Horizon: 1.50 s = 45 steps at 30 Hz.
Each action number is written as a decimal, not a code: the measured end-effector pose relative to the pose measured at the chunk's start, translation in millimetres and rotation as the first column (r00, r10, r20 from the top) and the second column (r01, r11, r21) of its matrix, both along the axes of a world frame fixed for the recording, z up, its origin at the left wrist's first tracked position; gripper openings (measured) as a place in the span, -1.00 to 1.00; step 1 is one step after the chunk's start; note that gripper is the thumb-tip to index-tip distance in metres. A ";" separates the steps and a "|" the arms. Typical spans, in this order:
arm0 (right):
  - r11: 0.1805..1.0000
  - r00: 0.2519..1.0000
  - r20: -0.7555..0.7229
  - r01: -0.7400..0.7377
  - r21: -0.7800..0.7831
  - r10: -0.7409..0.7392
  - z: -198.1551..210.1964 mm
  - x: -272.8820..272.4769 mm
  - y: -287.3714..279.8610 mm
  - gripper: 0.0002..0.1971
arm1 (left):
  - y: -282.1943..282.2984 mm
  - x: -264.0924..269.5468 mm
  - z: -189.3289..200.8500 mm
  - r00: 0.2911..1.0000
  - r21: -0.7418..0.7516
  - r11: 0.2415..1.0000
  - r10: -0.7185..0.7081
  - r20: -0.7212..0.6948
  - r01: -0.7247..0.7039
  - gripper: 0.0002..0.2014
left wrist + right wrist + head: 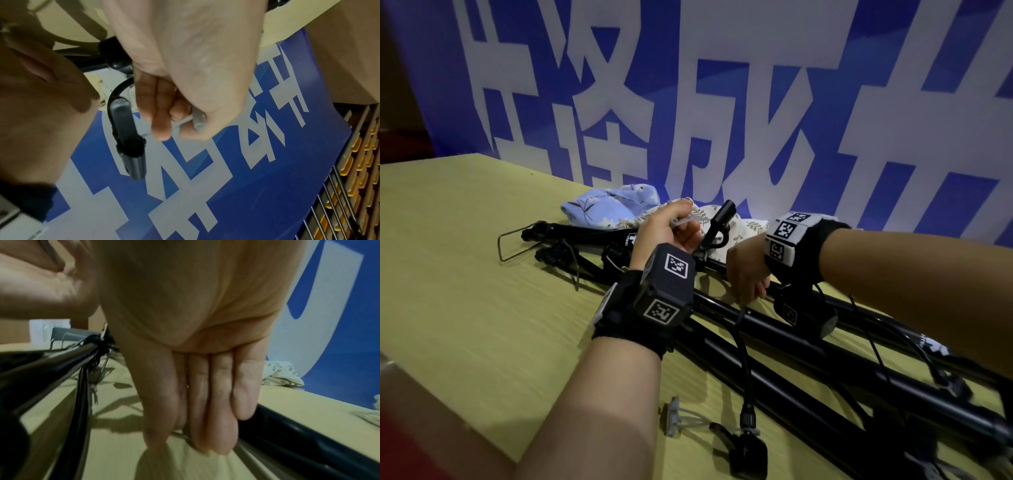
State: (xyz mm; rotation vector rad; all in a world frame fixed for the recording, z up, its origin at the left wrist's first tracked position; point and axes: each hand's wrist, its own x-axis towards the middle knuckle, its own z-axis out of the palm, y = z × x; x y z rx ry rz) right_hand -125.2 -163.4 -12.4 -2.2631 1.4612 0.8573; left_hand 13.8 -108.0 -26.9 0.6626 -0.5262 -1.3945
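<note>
grey plastic clip (683,222) is hanging just above the far edge of the table (465,274) — the left hand (661,233) is pinching it, thumb and curled fingers (158,113) closing round it. just beside it a black cylinder (722,216) on a looped cable is sticking up from the black poles (774,329), which are lying across the table toward its right edge. the right hand (746,274) is pointing down, its fingers (220,402) straight and together, tips touching a pole — gripping nothing. two floral cloths (616,202) are lying along the far edge, below a blue banner (722,85).
</note>
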 end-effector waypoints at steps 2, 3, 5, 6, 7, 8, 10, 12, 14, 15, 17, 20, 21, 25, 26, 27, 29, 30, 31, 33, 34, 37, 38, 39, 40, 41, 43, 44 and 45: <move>0.999 0.999 -0.028 -0.030 0.034 0.031 -2.2 1.0 -2.3 -0.83 | -0.8 0.7 -0.3 1.000 0.001 1.000 0.000 -0.009 0.000 -0.87; 0.998 0.998 -0.046 -0.035 0.061 0.038 -3.3 2.0 -3.3 -0.81 | -1.1 1.1 -0.3 1.000 -0.002 1.000 0.001 -0.013 -0.001 -0.87; 0.998 0.995 -0.086 -0.046 0.051 0.051 -5.8 3.8 -4.7 -0.89 | -1.1 0.9 -0.2 1.000 -0.003 1.000 -0.001 -0.008 0.001 -0.87; 0.998 0.994 -0.099 -0.052 0.023 0.054 -6.2 5.1 -5.1 -0.91 | -1.6 0.5 0.4 1.000 -0.003 1.000 -0.002 0.002 0.002 -0.87; 0.998 0.992 -0.116 -0.056 -0.005 0.055 -8.1 6.3 -5.8 -0.89 | -1.9 0.2 -0.2 1.000 0.000 1.000 -0.002 0.018 0.002 -0.88; 0.999 0.991 -0.129 -0.049 -0.024 0.045 -9.8 7.8 -6.6 -0.90 | -2.2 -0.2 -0.5 0.999 0.002 1.000 0.000 0.037 0.000 -0.87; 0.998 0.988 -0.149 -0.039 -0.055 0.030 -12.8 10.9 -4.0 -0.94 | -2.8 -1.5 -1.7 0.997 0.005 1.000 0.005 0.071 -0.006 -0.87; 0.995 0.986 -0.165 -0.054 -0.085 0.039 -15.0 15.5 -0.7 -0.93 | -3.0 -2.5 -2.3 0.996 0.000 1.000 0.006 0.085 -0.006 -0.86; 0.991 0.984 -0.164 -0.086 -0.103 0.069 -17.3 20.0 1.8 -0.81 | -2.5 -2.5 -2.1 0.997 -0.002 1.000 0.007 0.083 -0.007 -0.86; 0.989 0.988 -0.144 -0.079 -0.122 0.061 -17.3 21.8 3.6 -0.77 | -2.4 -2.6 -2.0 0.997 -0.003 1.000 0.010 0.081 -0.010 -0.86; 0.982 0.986 -0.139 -0.109 -0.152 0.087 -16.9 25.0 7.1 -0.77 | -2.5 -3.1 -1.9 0.997 0.000 1.000 0.015 0.082 -0.015 -0.86; 0.968 0.975 -0.172 -0.172 -0.184 0.141 -19.5 27.7 10.7 -0.81 | -2.5 -3.4 -2.6 0.997 0.010 1.000 0.016 0.075 -0.017 -0.87; 0.965 0.977 -0.160 -0.174 -0.195 0.144 -20.1 27.8 11.4 -0.80 | -2.6 -3.5 -2.8 0.997 0.011 1.000 0.017 0.075 -0.017 -0.87; 0.977 0.987 -0.122 -0.123 -0.172 0.102 -17.4 22.4 12.9 -0.78 | -3.5 -2.5 -3.1 0.998 0.025 0.999 0.022 0.062 -0.024 -0.87; 0.978 0.991 -0.096 -0.104 -0.179 0.088 -14.5 18.4 12.9 -0.79 | -3.9 -2.2 -2.9 0.998 0.027 0.999 0.023 0.056 -0.025 -0.87; 0.978 0.996 -0.053 -0.078 -0.195 0.069 -10.1 13.4 13.4 -0.82 | -4.0 -2.1 -2.8 0.999 0.027 0.999 0.026 0.047 -0.027 -0.87; 0.967 0.997 0.059 -0.029 -0.254 0.046 1.0 1.6 13.4 -0.86 | -4.0 -2.5 -2.7 0.999 0.026 0.999 0.032 0.029 -0.032 -0.87; 0.959 0.994 0.104 -0.002 -0.285 0.033 7.4 -4.1 13.6 -0.89 | -3.8 -3.1 -2.9 0.999 0.022 0.999 0.029 0.024 -0.029 -0.87; 0.949 0.989 0.144 0.031 -0.313 0.016 14.6 -10.6 14.3 -0.92 | -3.1 -3.9 -3.3 1.000 0.017 1.000 0.019 0.022 -0.019 -0.88; 0.928 0.969 0.246 0.106 -0.357 -0.016 29.4 -22.4 16.7 -0.91 | -1.7 -5.9 -3.3 0.999 0.006 1.000 -0.012 0.034 0.011 -0.90; 0.920 0.943 0.330 0.159 -0.357 -0.035 36.9 -29.2 19.1 -0.86 | -0.8 -7.2 -3.1 0.999 0.001 1.000 -0.030 0.044 0.030 -0.91; 0.900 0.799 0.594 0.324 -0.293 -0.095 55.1 -48.6 31.0 -0.75 | 2.2 -12.3 -2.8 0.992 -0.023 0.995 -0.092 0.081 0.094 -0.85; 0.891 0.737 0.667 0.372 -0.261 -0.112 58.8 -53.0 36.5 -0.79 | 3.4 -14.3 -2.7 0.989 -0.034 0.993 -0.112 0.099 0.116 -0.83; 0.880 0.663 0.738 0.419 -0.226 -0.126 61.2 -57.0 42.5 -0.85 | 4.5 -16.5 -2.7 0.984 -0.044 0.990 -0.131 0.119 0.137 -0.82; 0.867 0.578 0.805 0.461 -0.187 -0.134 62.3 -60.3 48.9 -0.89 | 5.8 -18.8 -2.9 0.979 -0.051 0.986 -0.148 0.139 0.157 -0.82; 0.854 0.486 0.863 0.500 -0.143 -0.140 62.2 -63.1 55.3 -0.91 | 6.6 -20.7 -3.8 0.974 -0.058 0.983 -0.161 0.159 0.172 -0.82; 0.829 0.308 0.941 0.557 -0.059 -0.140 59.5 -67.8 66.9 -0.90 | 7.9 -24.3 -5.5 0.963 -0.071 0.977 -0.182 0.200 0.200 -0.85; 0.816 0.239 0.962 0.577 -0.032 -0.132 56.8 -69.5 71.3 -0.88 | 8.8 -25.8 -6.0 0.957 -0.076 0.974 -0.193 0.216 0.213 -0.85; 0.804 0.191 0.975 0.595 -0.019 -0.118 53.7 -69.8 75.6 -0.87 | 9.3 -26.8 -6.8 0.952 -0.081 0.971 -0.201 0.230 0.225 -0.83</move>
